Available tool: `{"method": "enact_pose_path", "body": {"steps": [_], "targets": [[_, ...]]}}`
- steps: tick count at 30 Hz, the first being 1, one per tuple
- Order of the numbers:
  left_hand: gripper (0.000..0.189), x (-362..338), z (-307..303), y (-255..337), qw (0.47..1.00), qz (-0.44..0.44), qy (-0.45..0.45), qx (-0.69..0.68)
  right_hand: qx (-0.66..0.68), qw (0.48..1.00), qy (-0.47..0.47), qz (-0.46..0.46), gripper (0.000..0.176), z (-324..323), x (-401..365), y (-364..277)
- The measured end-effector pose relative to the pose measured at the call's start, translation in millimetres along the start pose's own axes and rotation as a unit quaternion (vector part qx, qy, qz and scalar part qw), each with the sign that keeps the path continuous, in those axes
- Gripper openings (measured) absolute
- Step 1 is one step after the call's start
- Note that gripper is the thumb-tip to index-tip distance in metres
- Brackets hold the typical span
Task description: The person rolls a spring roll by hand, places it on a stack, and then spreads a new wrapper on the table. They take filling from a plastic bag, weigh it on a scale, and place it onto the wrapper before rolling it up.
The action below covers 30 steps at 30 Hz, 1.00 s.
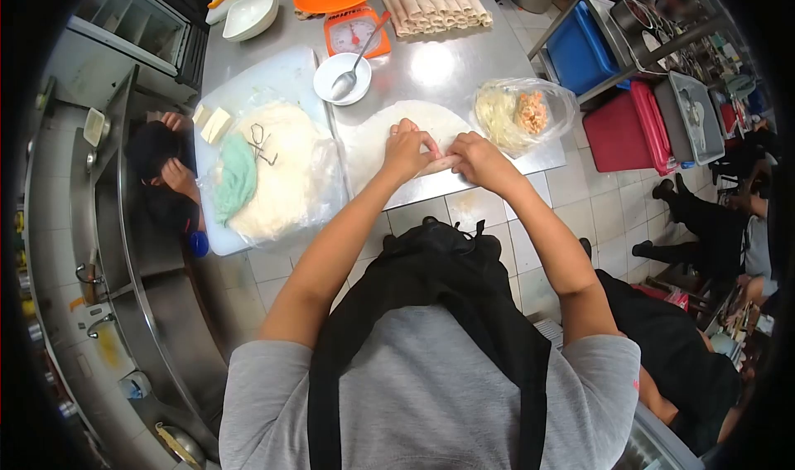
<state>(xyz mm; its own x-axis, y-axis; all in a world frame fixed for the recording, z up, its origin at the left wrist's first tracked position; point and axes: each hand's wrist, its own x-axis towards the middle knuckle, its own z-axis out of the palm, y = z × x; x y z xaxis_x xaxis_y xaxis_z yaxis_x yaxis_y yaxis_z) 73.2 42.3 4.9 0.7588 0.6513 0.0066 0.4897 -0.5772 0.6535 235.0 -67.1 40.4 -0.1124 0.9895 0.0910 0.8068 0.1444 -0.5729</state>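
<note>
A round, pale, thin wrapper (431, 117) lies flat on the steel table, its near edge folded into a small roll. My left hand (406, 152) pinches the left part of that folded edge with thumb and fingers. Close beside it, my right hand (482, 162) is closed on the right end of the same roll; what lies inside the fold is hidden. To the right sits a clear plastic bag (530, 110) with pale shreds and orange pieces in it. A white bowl (321, 81) stands beyond the wrapper, with a metal spoon (344, 81) resting in it.
On the left, a white cutting board (286, 66) bears a plastic-wrapped stack of wrappers (281, 172) and a green cloth (236, 176). An orange scale (356, 33) and stacked long rolls (435, 2) are at the back. A person (157, 159) crouches left; others are at right.
</note>
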Motion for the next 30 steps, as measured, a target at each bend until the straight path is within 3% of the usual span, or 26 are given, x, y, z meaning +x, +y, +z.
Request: {"method": "enact_pose_path", "body": {"steps": [11,14,22,30], "targets": [[0.023,3.6,7.4,15.2,0.995,-0.092,0.025,0.033,0.029,1.000,-0.004,-0.006,0.031,-19.7,-5.8,6.7],[0.027,8.4,4.9,24.1,0.990,-0.138,0.006,0.027,0.208,0.957,0.166,0.113,0.030,-46.8,-20.8,-18.5],[0.039,19.6,4.7,44.6,0.973,-0.206,-0.029,0.102,0.173,0.944,0.240,0.148,0.027,-57.4,-68.9,-35.5],[0.054,27.4,-4.1,56.3,0.956,-0.244,-0.028,0.158,0.189,0.944,0.217,0.160,0.026,-43.2,-77.1,-21.9]]}}
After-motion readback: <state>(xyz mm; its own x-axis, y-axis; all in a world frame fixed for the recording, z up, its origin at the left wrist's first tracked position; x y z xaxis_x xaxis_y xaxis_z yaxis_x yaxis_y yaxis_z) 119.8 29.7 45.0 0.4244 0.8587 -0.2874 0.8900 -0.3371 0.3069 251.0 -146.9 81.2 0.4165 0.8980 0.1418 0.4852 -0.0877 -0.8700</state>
